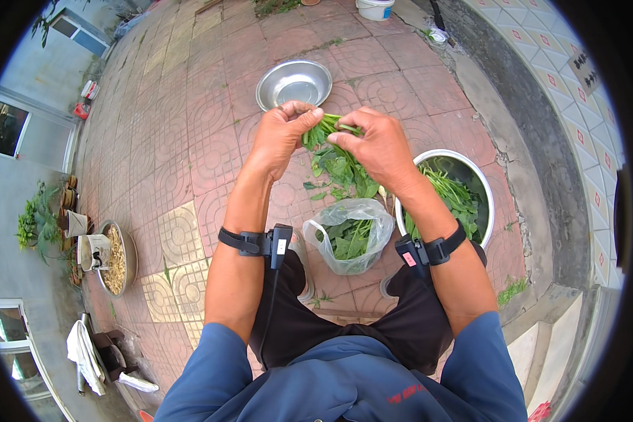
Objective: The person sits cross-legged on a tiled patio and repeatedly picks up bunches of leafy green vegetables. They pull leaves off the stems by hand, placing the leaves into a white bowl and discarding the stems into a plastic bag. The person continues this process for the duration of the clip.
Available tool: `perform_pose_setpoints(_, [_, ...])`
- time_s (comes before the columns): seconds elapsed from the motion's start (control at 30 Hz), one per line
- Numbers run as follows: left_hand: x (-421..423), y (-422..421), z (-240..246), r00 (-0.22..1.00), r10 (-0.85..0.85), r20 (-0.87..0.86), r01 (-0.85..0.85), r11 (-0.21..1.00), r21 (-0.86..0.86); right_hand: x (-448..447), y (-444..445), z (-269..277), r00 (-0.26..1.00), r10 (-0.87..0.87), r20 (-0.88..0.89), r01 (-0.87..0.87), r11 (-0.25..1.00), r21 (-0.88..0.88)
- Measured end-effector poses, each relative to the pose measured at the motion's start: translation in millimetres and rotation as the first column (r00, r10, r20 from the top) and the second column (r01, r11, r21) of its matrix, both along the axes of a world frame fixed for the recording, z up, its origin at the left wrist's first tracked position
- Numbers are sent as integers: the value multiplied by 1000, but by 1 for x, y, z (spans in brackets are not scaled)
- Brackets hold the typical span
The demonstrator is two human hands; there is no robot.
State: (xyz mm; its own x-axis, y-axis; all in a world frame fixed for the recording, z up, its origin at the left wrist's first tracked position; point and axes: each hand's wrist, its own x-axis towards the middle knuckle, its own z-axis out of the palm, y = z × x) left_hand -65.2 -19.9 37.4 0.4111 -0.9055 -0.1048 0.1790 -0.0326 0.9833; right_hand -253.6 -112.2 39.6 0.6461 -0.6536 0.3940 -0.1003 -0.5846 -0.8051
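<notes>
My left hand (286,134) pinches one end of a small bunch of leafy green stems (324,128) between thumb and fingers. Close to its right, my right hand (374,142) grips stems of the greens between thumb and forefinger. An empty metal basin (264,87) stands just beyond my left hand. Loose green leaves (348,171) lie on the paving below my hands. Nearer to me, between my feet, a clear plastic bag (366,266) stands with its mouth open, holding leafy greens. A larger metal basin (488,211) with long-stemmed greens is at the right, partly behind my right forearm.
A basin (132,258) of pale, dry pieces stands at the left near potted plants (39,221). A white bucket (374,9) is at the far edge. A concrete curb (511,153) and a tiled wall (575,121) run along the right.
</notes>
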Motion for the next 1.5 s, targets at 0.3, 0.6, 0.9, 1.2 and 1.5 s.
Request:
perform_pose_setpoints(0.3, [-3, 1, 5, 980, -103, 171, 87, 991, 101, -5, -5, 8, 969, -1, -247, 26, 995, 96])
perform_pose_setpoints(0.6, [10, 15, 14, 967, -226, 121, 218, 973, 78, -30, -50, -6, 987, -94, -131, 94, 996, -8])
perform_pose_setpoints(0.9, [21, 16, 6, 981, -152, 121, 150, 988, 28, -119, -109, -33, 815, -231, -532, 284, 959, 20])
perform_pose_setpoints(1.2, [3, 3, 9, 997, -72, -5, 73, 997, 8, -135, -84, -47, 687, -413, -598, 275, 909, -312])
perform_pose_setpoints(1.5, [-24, -17, -9, 978, 142, -155, -129, 987, 92, -8, 28, -5, 988, -138, -69, 120, 968, -218])
